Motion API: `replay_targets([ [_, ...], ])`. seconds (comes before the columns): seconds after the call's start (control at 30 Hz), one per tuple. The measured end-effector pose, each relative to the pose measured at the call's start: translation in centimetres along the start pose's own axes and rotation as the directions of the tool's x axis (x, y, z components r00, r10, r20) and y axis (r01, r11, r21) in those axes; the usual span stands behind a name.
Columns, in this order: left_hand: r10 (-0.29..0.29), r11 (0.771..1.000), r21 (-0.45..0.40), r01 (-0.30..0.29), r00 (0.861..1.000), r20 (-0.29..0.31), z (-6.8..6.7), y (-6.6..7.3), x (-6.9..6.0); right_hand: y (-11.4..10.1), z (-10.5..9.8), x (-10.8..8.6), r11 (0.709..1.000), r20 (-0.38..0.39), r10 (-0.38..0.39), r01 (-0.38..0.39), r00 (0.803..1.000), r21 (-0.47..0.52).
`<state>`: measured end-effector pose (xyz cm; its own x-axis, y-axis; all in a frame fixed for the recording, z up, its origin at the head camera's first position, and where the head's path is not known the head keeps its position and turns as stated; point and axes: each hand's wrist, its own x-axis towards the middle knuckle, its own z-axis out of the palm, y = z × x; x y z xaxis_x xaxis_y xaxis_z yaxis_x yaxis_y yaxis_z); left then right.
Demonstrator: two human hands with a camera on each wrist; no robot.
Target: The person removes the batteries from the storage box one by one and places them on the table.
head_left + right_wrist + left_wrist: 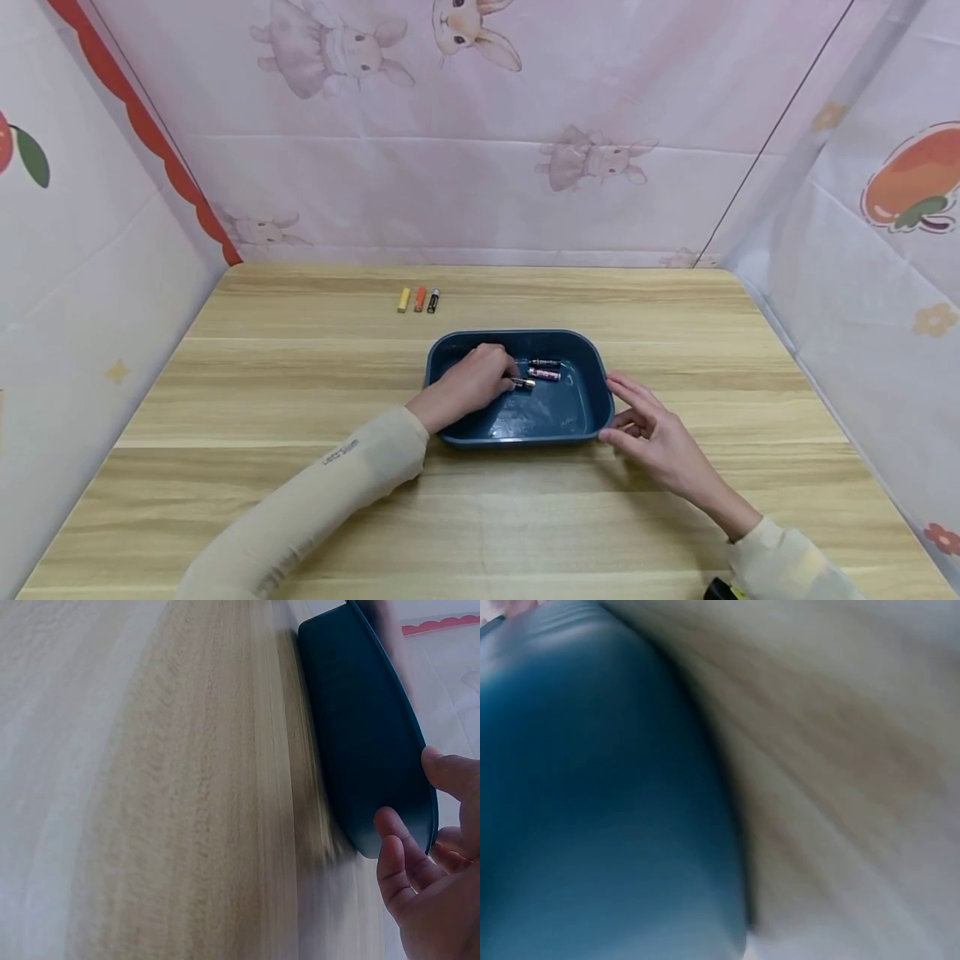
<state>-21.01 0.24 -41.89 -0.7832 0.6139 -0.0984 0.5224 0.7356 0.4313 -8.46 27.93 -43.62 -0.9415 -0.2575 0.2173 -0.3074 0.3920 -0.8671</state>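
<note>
A dark blue rectangular plastic basin (517,440) sits in the middle of the wooden table. My left hand (474,379) reaches inside it from the left and pinches a battery (523,383), partly hidden by the fingers. Beside these fingers lie a dark battery (545,363) and a pinkish-silver battery (543,374) on the basin floor. My right hand (654,433) rests against the basin's right end, thumb near the front corner, fingers loosely bent. In the right wrist view, its fingertips touch the basin's outer wall (367,735). The left wrist view shows mostly the blurred blue wall (607,795).
Behind the basin, a yellow battery (403,300), an orange battery (420,299) and a black battery (433,301) lie in a row on the table (300,375). A black and yellow object (722,590) shows at the front edge by the right sleeve. Printed cloth walls surround the table.
</note>
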Motion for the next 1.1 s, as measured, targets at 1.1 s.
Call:
replay_targets([
  [1.1, -0.511, 0.724, -0.675, 0.146, 0.771, -0.381, -17.4, -6.7, -8.1, -0.3, -0.1, 0.1, 1.0, 0.0, 0.016, -0.016, 1.0, -0.024],
])
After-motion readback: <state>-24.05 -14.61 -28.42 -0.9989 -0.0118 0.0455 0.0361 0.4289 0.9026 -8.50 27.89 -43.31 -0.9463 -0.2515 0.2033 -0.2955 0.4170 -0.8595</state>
